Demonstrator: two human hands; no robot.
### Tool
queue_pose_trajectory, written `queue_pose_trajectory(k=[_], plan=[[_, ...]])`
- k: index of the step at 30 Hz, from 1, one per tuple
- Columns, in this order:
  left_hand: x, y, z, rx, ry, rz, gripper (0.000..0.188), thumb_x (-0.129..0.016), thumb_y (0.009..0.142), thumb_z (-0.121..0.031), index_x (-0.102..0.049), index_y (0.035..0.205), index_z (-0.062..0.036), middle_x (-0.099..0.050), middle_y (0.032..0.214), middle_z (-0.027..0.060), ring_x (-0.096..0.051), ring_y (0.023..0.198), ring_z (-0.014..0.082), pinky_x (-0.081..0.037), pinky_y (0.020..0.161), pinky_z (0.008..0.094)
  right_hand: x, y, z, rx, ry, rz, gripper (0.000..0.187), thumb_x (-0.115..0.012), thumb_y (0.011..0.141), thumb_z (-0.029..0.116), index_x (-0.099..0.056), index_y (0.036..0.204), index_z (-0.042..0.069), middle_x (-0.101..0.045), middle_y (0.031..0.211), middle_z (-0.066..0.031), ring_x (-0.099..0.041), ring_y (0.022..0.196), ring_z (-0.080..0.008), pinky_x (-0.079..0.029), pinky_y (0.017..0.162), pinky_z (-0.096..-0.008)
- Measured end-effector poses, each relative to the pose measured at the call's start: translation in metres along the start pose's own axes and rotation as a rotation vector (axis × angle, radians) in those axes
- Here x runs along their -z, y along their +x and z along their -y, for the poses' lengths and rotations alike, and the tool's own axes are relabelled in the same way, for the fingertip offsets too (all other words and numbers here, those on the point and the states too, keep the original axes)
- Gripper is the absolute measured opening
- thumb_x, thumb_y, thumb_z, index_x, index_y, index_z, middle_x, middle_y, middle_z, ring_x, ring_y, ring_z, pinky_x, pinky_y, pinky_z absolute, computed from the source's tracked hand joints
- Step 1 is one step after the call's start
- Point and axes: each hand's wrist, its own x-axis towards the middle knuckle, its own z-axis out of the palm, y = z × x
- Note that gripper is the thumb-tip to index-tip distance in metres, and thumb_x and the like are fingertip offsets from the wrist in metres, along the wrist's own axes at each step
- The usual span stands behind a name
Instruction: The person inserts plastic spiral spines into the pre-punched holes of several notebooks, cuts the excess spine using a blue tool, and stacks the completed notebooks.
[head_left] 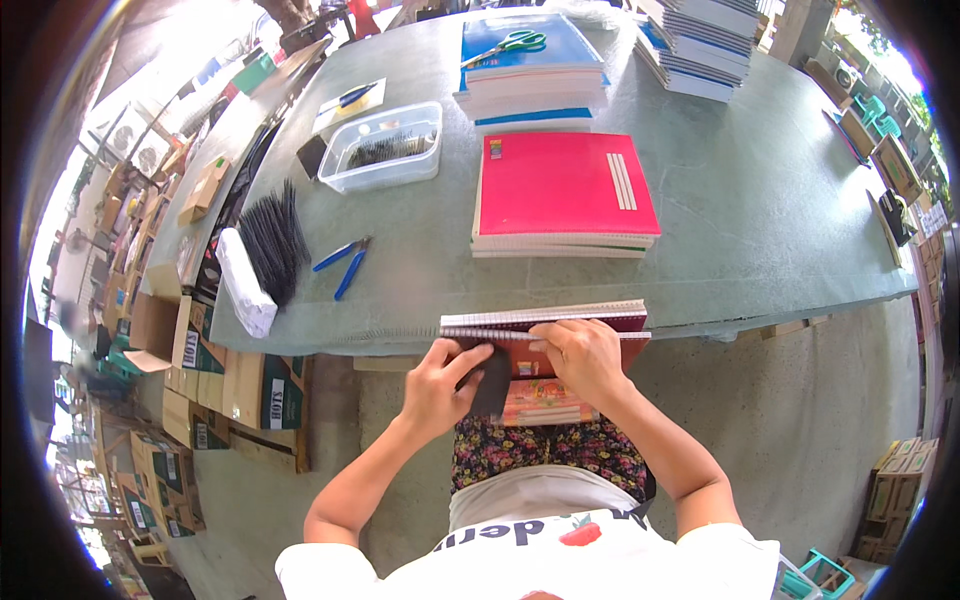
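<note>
A dark red notebook (525, 363) stands at the table's near edge, its punched page edge facing up. My right hand (580, 355) grips that edge from the right, fingers closed over it. At the left end of the edge my left hand (440, 385) is closed on a dark, flat, flexible piece (488, 385), whose material I cannot make out. A thin black binding coil (395, 332), blurred, sticks out leftward past the notebook's edge. Beyond the notebook lies a stack of notebooks with a bright red-pink cover (565, 185).
Blue pliers (350, 262) lie left of the stack, near a bundle of black coils (272, 240) and a clear plastic box (385, 150). Green-handled scissors (520, 40) rest on a blue-covered stack (535, 75). Cartons (250, 390) stand beside the table (760, 200).
</note>
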Motion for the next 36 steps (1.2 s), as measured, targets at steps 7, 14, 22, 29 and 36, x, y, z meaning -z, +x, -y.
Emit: queue_pose_trajectory(k=[7, 14, 22, 29, 36], plan=[[-0.007, 0.007, -0.008, 0.031, -0.025, 0.102, 0.033, -0.067, 0.070, 0.000, -0.065, 0.102, -0.0087, -0.058, 0.082, 0.0108, -0.055, 0.078, 0.0255, -0.045, 0.070, 0.0335, 0.025, 0.000, 0.007, -0.007, -0.064, 0.087, 0.011, -0.065, 0.076, 0.018, -0.066, 0.082, 0.009, -0.065, 0.072, -0.0061, -0.063, 0.069, -0.0228, -0.048, 0.063, -0.0346], [-0.013, 0.022, -0.002, -0.182, 0.045, -0.031, 0.028, -0.066, 0.073, -0.003, -0.065, 0.101, -0.0087, -0.061, 0.082, 0.0082, -0.056, 0.069, 0.0239, -0.048, 0.063, 0.0359, 0.070, -0.030, -0.058, -0.558, 0.522, 0.293, 0.024, -0.071, 0.076, 0.016, -0.067, 0.094, 0.001, -0.068, 0.080, -0.0079, -0.063, 0.069, -0.0134, -0.049, 0.064, -0.0252], [-0.017, 0.032, -0.024, -0.188, 0.058, 0.184, 0.029, -0.069, 0.071, 0.000, -0.065, 0.098, -0.0079, -0.058, 0.081, 0.0080, -0.055, 0.074, 0.0205, -0.046, 0.065, 0.0342, 0.045, -0.050, -0.063, -0.685, 1.230, -0.070, 0.021, -0.069, 0.082, 0.016, -0.067, 0.095, -0.001, -0.066, 0.083, -0.0040, -0.059, 0.075, -0.0064, -0.048, 0.067, -0.0206], [-0.021, 0.046, -0.037, -0.135, 0.031, -0.098, 0.024, -0.070, 0.070, -0.005, -0.068, 0.093, -0.0096, -0.058, 0.082, 0.0068, -0.057, 0.076, 0.0232, -0.046, 0.066, 0.0354, 0.044, -0.049, -0.062, -0.716, 1.264, -0.057, 0.017, -0.068, 0.083, 0.014, -0.067, 0.092, 0.000, -0.067, 0.091, -0.0058, -0.059, 0.082, -0.0082, -0.047, 0.076, -0.0229], [-0.030, 0.053, -0.048, -0.141, 0.049, 0.151, 0.031, -0.070, 0.068, -0.005, -0.066, 0.099, -0.0089, -0.060, 0.082, 0.0081, -0.058, 0.081, 0.0264, -0.048, 0.072, 0.0335, 0.041, -0.051, -0.061, -0.749, 1.252, -0.056, 0.018, -0.068, 0.083, 0.015, -0.067, 0.092, 0.000, -0.067, 0.089, -0.0050, -0.059, 0.078, -0.0074, -0.048, 0.071, -0.0216]])
